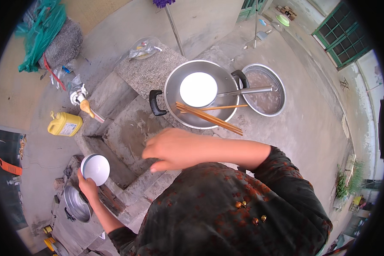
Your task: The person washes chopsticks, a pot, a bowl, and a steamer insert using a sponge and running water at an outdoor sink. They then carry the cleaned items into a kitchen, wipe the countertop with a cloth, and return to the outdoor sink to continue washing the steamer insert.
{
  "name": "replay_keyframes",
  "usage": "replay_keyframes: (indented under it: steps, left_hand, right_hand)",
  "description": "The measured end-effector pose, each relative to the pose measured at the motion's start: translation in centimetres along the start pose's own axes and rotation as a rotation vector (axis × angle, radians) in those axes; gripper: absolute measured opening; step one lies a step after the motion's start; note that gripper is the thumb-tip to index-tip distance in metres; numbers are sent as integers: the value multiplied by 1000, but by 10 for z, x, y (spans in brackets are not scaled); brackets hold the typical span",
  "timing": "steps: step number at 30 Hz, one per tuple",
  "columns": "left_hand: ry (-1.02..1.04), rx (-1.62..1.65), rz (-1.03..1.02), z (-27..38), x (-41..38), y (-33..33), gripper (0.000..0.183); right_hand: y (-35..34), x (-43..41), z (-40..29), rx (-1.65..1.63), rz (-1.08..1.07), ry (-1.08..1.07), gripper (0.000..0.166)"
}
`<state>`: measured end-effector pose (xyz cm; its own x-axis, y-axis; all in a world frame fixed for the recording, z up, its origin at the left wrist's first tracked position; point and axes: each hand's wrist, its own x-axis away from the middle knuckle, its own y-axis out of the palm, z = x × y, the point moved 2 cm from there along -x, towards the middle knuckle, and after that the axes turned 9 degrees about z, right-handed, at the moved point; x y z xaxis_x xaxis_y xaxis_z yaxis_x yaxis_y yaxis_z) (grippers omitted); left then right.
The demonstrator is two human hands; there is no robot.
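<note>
My left hand (89, 188) grips a white bowl (97, 169) by its lower side, and the hollow of the bowl faces up toward me. Slightly blurred, my right hand (171, 149) hovers over the concrete sink trough (128, 128) with thumb and fingers apart, holding nothing. Just beyond it stands a metal wok (222, 72) with two black handles. Inside the wok are a bright white dish (198, 89) and a metal-handled utensil (259, 90). Several wooden chopsticks (216, 120) lie across the wok's near rim.
A metal basin (283, 102) of cloudy water touches the wok's right side. A wrapped tap (80, 96) and a yellow pump jug (65, 124) are at left, above a metal pot (78, 204). A clear plastic dish (144, 48) rests on the stone ledge (150, 68); a mop (174, 28) leans behind.
</note>
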<state>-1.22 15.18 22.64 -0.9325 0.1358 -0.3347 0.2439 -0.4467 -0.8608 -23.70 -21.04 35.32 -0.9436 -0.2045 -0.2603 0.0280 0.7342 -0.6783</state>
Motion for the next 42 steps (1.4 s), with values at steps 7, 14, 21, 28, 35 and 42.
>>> replay_keyframes:
  steps: [7,14,21,28,35,42]
  left_hand:
    - [-454,1065,-430,193,42,-16,40]
    - [-261,1009,-919,372,37,59,41]
    - [-269,794,-1177,418,32,123,40]
    - [-251,597,-1112,432,39,143,36]
    - [-272,533,-1104,428,39,158,35]
    - [-97,269,-778,445,42,124,47]
  right_hand:
    - [-130,112,6,34,536,455,27]
    - [-178,164,24,124,985,514,22]
    - [-200,253,44,51,1234,582,21]
    - [-185,299,89,-39,1154,733,21]
    - [-163,302,155,-372,1065,800,18]
    - [-120,276,224,-607,856,811,61]
